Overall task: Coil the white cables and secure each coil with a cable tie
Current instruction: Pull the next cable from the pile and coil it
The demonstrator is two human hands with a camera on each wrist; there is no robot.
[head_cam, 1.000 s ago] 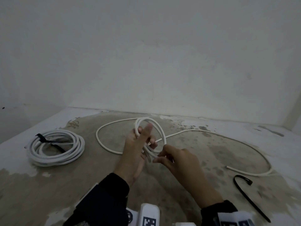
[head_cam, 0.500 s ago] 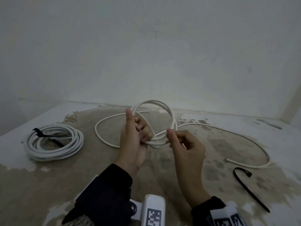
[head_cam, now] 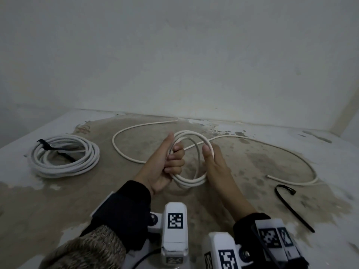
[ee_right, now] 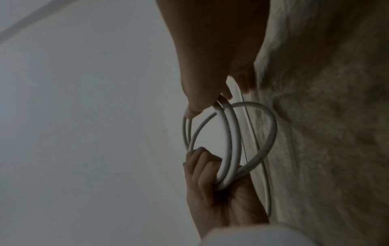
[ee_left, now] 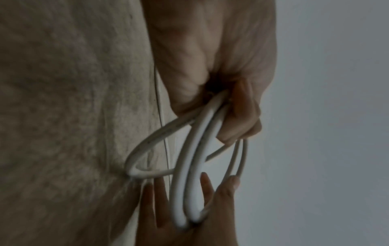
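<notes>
A small coil of white cable (head_cam: 191, 180) hangs between both hands above the floor. My left hand (head_cam: 174, 158) grips its left side with curled fingers, thumb up; the left wrist view shows those fingers (ee_left: 242, 116) wrapped round the coil's loops (ee_left: 189, 166). My right hand (head_cam: 209, 154) holds the coil's right side between thumb and fingers, as in the right wrist view (ee_right: 210, 93). The rest of this cable (head_cam: 291, 152) trails loose over the floor to its free end (head_cam: 269, 176). A black cable tie (head_cam: 291, 208) lies at the right.
A finished white coil (head_cam: 64, 156) bound with a black tie (head_cam: 54, 150) lies on the floor at the left. The floor is stained concrete (head_cam: 58, 210). A pale wall (head_cam: 174, 65) rises close behind the cable.
The right hand has moved from the coil's bottom to its right side. The coil is wider and now faces the camera. Both hands have sunk a little.
</notes>
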